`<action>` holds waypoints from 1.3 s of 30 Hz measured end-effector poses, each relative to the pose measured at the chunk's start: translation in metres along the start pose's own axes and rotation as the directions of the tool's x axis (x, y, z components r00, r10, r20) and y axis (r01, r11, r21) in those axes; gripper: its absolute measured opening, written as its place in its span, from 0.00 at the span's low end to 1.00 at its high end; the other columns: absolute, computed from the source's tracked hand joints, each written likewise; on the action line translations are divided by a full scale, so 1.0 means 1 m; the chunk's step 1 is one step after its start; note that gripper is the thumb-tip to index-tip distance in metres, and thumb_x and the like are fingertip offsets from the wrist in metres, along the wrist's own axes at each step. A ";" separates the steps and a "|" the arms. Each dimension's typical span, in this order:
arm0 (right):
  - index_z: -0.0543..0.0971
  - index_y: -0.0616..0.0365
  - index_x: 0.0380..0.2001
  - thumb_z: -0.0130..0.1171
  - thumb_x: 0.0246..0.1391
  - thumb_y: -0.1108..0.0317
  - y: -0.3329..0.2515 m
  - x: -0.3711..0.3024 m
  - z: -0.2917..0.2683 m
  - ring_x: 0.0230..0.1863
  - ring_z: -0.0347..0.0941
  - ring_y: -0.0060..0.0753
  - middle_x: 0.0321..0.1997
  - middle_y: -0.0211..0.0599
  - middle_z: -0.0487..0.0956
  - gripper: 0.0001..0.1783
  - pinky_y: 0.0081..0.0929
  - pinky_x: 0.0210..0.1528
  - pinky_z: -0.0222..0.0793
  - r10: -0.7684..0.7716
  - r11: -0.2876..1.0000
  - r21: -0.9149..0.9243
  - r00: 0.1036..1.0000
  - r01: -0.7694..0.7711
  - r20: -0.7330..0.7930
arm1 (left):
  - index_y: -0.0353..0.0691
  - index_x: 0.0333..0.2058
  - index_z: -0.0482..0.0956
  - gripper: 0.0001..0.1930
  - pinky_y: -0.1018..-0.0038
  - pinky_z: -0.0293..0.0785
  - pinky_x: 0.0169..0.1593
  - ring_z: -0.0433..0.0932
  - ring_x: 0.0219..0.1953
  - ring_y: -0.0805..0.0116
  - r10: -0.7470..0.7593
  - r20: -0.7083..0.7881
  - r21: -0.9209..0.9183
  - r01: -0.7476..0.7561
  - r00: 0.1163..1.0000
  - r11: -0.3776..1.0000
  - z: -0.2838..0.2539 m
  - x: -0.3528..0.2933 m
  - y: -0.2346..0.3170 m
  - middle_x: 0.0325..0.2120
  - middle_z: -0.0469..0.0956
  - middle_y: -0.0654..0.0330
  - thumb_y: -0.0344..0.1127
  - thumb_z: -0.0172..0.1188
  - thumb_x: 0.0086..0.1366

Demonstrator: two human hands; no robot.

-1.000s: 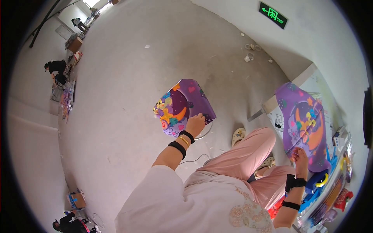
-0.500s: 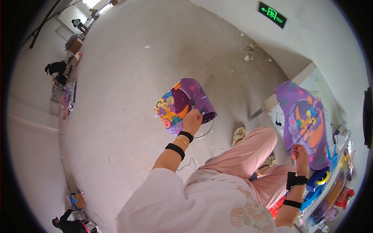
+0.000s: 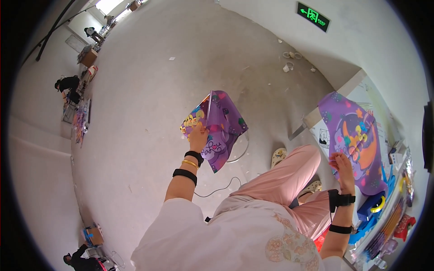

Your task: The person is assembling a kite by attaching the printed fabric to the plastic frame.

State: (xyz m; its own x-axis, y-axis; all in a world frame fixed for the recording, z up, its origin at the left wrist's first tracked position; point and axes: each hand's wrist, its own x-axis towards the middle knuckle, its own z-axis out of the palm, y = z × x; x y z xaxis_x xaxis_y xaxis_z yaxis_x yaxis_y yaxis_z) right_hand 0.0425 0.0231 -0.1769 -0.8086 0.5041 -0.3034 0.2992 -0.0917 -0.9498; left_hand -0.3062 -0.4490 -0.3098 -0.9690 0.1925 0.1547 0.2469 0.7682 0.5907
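In front of me my left hand point(image 3: 197, 136) is closed on a purple printed sheet point(image 3: 226, 119) with a colourful cartoon on it. The sheet hangs folded over, and a pale straight edge or thin rod runs down it near my fingers. At the right my right hand point(image 3: 342, 168) is at the near left edge of a second purple sheet point(image 3: 337, 113) with an orange moon and cartoon figures, which lies over the table. Its fingers look stretched out and apart; whether they touch the sheet I cannot tell.
The white table point(image 3: 352, 86) at the right holds a yellow tape roll point(image 3: 378, 205), a blue item and several packaged things. Behind the held sheet a thin metal ring point(image 3: 242, 156) shows, and a cable point(image 3: 221, 188) lies on the floor. Several people work along the left wall.
My left hand has moved left and a little up along the sheet, which has folded over with its lower corner hanging down. My right hand has moved slightly up and left, its fingers uncurling.
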 end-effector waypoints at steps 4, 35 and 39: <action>0.77 0.58 0.45 0.48 0.67 0.59 -0.002 0.010 0.016 0.39 0.74 0.19 0.39 0.29 0.78 0.15 0.19 0.47 0.66 0.012 0.999 -0.036 0.998 -0.010 0.056 | 0.35 0.27 0.72 0.11 0.65 0.71 0.31 0.77 0.24 0.57 -0.125 -0.099 -0.215 0.102 0.987 0.971 0.020 -0.011 -0.014 0.19 0.77 0.54 0.35 0.64 0.58; 0.64 0.64 0.62 0.53 0.61 0.71 -0.070 0.001 0.018 0.43 0.75 0.31 0.45 0.42 0.77 0.26 0.27 0.46 0.71 -0.462 0.877 -0.041 0.865 0.478 0.196 | 0.36 0.26 0.74 0.07 0.64 0.68 0.28 0.75 0.26 0.54 0.840 0.011 -0.228 -0.816 0.543 0.531 -0.002 -0.055 0.493 0.24 0.74 0.56 0.30 0.64 0.56; 0.65 0.62 0.61 0.50 0.62 0.74 -0.066 -0.023 -0.059 0.47 0.73 0.26 0.49 0.38 0.74 0.23 0.25 0.50 0.68 -0.424 0.904 0.032 0.904 0.426 -0.064 | 0.36 0.26 0.74 0.07 0.66 0.70 0.28 0.75 0.25 0.58 0.904 0.085 -0.298 -0.855 0.419 0.424 0.035 -0.079 0.561 0.24 0.75 0.56 0.30 0.64 0.57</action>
State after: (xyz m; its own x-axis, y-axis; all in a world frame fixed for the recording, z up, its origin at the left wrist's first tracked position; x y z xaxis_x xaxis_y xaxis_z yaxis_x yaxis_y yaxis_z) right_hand 0.0715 0.0680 -0.1030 -0.8249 0.5494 0.1330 -0.0900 0.1046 -0.9904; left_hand -0.0909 -0.0123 -0.0185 -0.1833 0.8270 0.5316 0.9348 -0.0206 0.3545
